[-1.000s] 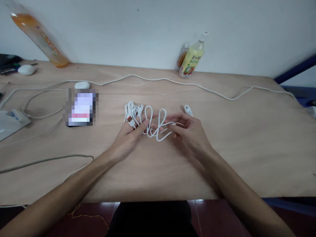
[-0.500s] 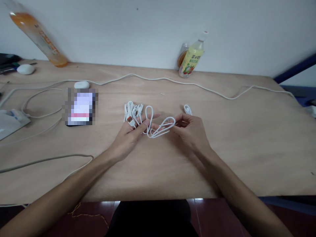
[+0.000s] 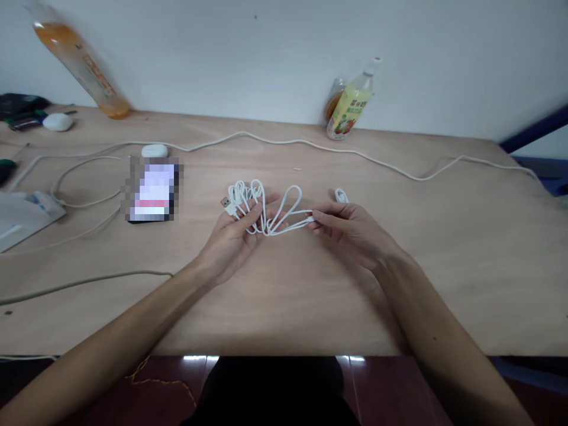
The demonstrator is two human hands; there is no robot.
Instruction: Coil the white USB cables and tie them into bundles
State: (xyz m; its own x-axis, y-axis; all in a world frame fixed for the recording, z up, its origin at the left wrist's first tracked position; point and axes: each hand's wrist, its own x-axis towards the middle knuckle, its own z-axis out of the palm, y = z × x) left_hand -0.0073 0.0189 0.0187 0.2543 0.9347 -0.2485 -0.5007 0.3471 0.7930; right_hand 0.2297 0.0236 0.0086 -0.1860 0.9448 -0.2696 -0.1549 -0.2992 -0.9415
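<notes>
A white USB cable (image 3: 290, 195) is stretched in loose loops between my two hands above the table. My left hand (image 3: 237, 236) pinches its loops between thumb and fingers, and the USB plug (image 3: 228, 205) with an orange inside sticks out over that hand. My right hand (image 3: 350, 231) is closed on the cable's other end, gripping it with thumb and forefinger. Behind my left fingers shows a bundle of white cable (image 3: 239, 189), partly hidden, so I cannot tell whether it is held or lying on the table. Just beyond my right hand lies another small coiled white cable (image 3: 341, 195).
A phone (image 3: 155, 189) with a blurred screen and a white case (image 3: 154, 151) lie at the left. Along the wall lean an orange drink bottle (image 3: 84, 71) and a yellow one (image 3: 352, 103). A long white cord (image 3: 310, 142) crosses the table (image 3: 444, 248).
The cable's loops have spread, with one now standing up between my hands. My right hand has turned and taken hold of the cable end. The view has shifted slightly.
</notes>
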